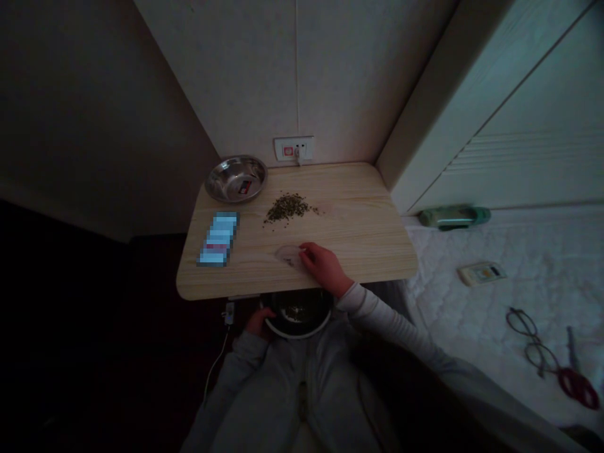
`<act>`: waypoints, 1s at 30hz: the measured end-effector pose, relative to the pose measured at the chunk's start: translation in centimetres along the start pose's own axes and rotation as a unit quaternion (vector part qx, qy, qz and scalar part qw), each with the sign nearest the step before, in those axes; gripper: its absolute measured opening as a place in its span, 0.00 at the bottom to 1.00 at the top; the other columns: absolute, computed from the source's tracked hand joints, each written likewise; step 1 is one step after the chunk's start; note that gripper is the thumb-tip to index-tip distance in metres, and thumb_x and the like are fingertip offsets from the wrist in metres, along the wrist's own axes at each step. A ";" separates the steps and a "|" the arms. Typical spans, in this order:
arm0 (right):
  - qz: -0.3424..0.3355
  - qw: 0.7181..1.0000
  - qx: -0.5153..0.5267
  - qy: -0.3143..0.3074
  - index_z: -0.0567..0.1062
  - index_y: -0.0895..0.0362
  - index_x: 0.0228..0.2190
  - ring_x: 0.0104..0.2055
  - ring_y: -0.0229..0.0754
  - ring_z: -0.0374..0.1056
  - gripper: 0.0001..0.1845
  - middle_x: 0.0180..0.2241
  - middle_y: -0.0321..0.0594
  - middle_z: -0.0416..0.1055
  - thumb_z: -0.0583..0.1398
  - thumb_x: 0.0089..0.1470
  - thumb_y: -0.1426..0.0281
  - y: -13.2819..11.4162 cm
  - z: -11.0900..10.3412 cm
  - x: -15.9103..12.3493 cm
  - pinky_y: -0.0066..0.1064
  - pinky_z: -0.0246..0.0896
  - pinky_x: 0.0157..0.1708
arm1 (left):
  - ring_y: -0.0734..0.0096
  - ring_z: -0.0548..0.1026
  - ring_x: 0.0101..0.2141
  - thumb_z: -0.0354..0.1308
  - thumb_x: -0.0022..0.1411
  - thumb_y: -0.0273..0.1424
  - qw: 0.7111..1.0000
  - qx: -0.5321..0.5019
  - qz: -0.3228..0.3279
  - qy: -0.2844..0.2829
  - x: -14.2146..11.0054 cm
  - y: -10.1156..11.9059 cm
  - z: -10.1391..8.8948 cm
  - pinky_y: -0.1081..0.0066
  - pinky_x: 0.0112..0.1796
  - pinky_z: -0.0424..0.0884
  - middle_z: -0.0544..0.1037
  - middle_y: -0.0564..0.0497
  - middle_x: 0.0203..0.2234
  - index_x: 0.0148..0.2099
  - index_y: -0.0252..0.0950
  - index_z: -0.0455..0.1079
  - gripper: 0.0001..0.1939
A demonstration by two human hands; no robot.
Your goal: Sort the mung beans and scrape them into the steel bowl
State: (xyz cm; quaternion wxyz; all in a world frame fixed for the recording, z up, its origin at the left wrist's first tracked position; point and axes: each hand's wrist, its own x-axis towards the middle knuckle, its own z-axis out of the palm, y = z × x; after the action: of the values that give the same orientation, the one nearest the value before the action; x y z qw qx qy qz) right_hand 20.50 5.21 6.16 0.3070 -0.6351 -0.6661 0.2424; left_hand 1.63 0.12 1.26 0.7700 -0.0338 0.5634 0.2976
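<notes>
My right hand (325, 267) is over the front part of the small wooden table (358, 233), its fingers pinched on the edge of a clear, rounded plastic piece (285, 253). A few dark bits show at that piece; whether they lie on it or under it I cannot tell. Below the table edge, my left hand (259, 321) grips the left rim of a dark bowl (298, 335) with a pale rim. The bowl sits at my lap, partly under the table, and its contents are too dim to name. Farther back lies a loose heap of small green-brown dried pieces (289, 207).
A shiny metal bowl (236, 180) stands at the table's back left, with a lit phone (218, 239) before it. A wall socket (294, 149) holds a plug. On the white quilted bed lie a green bottle (453, 216), a pale packet (481, 274) and red-handled scissors (578, 387).
</notes>
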 end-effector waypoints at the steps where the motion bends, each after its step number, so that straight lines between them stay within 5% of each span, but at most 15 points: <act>1: 0.002 1.000 0.002 0.004 0.68 0.58 0.41 0.30 0.38 0.66 0.15 0.29 0.41 0.72 0.50 0.52 0.67 0.0 0.1 0.1 0.28 0.58 0.32 | 0.56 0.75 0.32 0.48 0.34 0.15 1.000 -0.001 -0.003 -0.003 0.0 0.0 0.0 0.61 0.34 0.70 0.77 0.47 0.22 0.27 0.30 0.72 0.16; 7: 0.000 0.999 -0.031 0.028 0.68 0.58 0.39 0.27 0.38 0.65 0.14 0.26 0.39 0.71 0.51 0.52 0.68 0.5 -0.4 -0.1 0.29 0.57 0.31 | 0.58 0.75 0.30 0.49 0.34 0.14 1.000 0.005 0.012 -0.002 0.5 0.0 -0.4 0.62 0.33 0.70 0.76 0.48 0.19 0.22 0.31 0.70 0.13; 14: 0.023 0.993 0.092 0.063 0.68 0.57 0.38 0.27 0.35 0.65 0.14 0.26 0.36 0.71 0.52 0.51 0.66 1.8 -1.9 0.0 0.26 0.58 0.29 | 0.59 0.75 0.29 0.49 0.33 0.14 0.999 0.021 0.029 0.002 0.9 -0.1 -0.6 0.64 0.32 0.70 0.76 0.48 0.17 0.19 0.31 0.68 0.11; 18: 0.039 0.992 0.074 0.091 0.69 0.57 0.37 0.27 0.37 0.65 0.13 0.26 0.37 0.71 0.52 0.50 0.66 2.8 -3.0 0.8 0.28 0.58 0.29 | 0.59 0.75 0.28 0.49 0.33 0.15 0.999 0.025 0.025 0.006 0.8 -0.1 -0.6 0.64 0.30 0.70 0.74 0.48 0.14 0.18 0.31 0.67 0.09; 30: 0.007 0.997 0.072 0.035 0.70 0.57 0.37 0.27 0.36 0.66 0.13 0.25 0.37 0.71 0.52 0.51 0.67 2.6 -2.6 0.5 0.28 0.59 0.30 | 0.59 0.75 0.29 0.47 0.33 0.15 1.000 0.005 0.018 0.022 0.1 0.0 0.2 0.64 0.32 0.70 0.74 0.49 0.15 0.20 0.32 0.68 0.12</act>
State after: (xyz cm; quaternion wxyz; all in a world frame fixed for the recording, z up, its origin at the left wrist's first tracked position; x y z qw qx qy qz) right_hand 24.19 5.70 6.17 0.3733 -0.6238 -0.6314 0.2699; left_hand 1.83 0.29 1.29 0.7517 -0.0261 0.5826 0.3080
